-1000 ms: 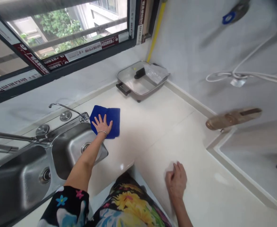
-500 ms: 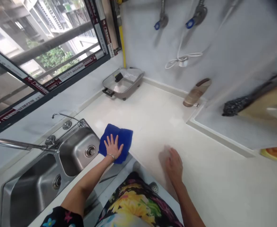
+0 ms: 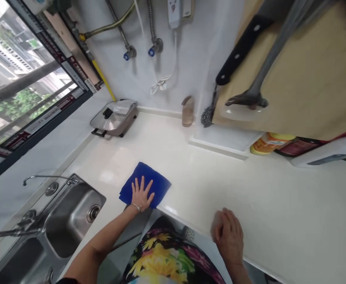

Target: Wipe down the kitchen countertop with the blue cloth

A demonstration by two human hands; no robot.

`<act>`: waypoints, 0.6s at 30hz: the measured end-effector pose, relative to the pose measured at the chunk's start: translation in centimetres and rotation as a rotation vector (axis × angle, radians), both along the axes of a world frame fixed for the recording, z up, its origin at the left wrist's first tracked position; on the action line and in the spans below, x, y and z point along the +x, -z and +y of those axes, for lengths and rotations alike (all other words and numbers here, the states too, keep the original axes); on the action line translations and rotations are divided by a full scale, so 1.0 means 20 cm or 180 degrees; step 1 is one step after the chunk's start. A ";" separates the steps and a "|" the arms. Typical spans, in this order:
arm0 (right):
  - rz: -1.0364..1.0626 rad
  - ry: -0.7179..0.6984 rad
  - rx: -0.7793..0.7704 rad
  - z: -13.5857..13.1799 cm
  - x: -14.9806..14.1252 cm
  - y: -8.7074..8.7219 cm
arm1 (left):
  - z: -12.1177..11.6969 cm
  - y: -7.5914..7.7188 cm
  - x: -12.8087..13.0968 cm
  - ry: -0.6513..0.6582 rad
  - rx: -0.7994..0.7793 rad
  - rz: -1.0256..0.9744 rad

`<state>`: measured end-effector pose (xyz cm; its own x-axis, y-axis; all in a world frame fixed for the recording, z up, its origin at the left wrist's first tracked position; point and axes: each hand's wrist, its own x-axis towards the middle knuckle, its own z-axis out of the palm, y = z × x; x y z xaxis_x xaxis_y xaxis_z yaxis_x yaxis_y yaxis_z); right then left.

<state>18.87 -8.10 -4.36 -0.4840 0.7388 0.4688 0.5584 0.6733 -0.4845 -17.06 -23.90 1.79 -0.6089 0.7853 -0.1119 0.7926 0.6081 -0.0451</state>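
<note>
My left hand (image 3: pixel 142 196) lies flat with its fingers spread on a blue cloth (image 3: pixel 158 183). The cloth is unfolded on the white countertop (image 3: pixel 173 146) at the inner corner, and its near side reaches the front edge. A bracelet circles my left wrist. My right hand (image 3: pixel 228 236) hovers or rests by the counter's front edge, its fingers curled in loosely and slightly blurred. Nothing shows in it.
At left is a steel double sink (image 3: pixel 69 213) with a thin faucet (image 3: pixel 47 177). An electric pan with a glass lid (image 3: pixel 114 118) stands in the far corner. A brown holder (image 3: pixel 188 112), a hanging knife (image 3: pixel 239 49), a steel scrubber (image 3: pixel 207 116) and bottles (image 3: pixel 269 142) line the wall.
The view has swung to the right. My left hand and the blue cloth have slid rightward along the counter, away from the sink. My right hand has come closer to the front edge.
</note>
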 end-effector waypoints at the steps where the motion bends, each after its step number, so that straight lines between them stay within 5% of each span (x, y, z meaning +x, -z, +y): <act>1: -0.0020 0.0049 0.0019 0.00 -0.02 0.00 | 0.05 -0.01 -0.02 0.0106 0.0008 -0.0015; 6: -0.0145 0.0122 0.0033 0.00 -0.04 0.03 | 0.38 0.01 -0.09 0.0514 0.0288 -0.0112; 12: -0.0316 0.0174 0.0083 0.01 -0.03 0.03 | 0.83 0.03 -0.20 0.0440 0.0572 -0.0347; 18: -0.0396 0.0226 0.0127 0.02 -0.03 0.05 | 1.10 0.06 -0.37 0.0347 0.0703 -0.0440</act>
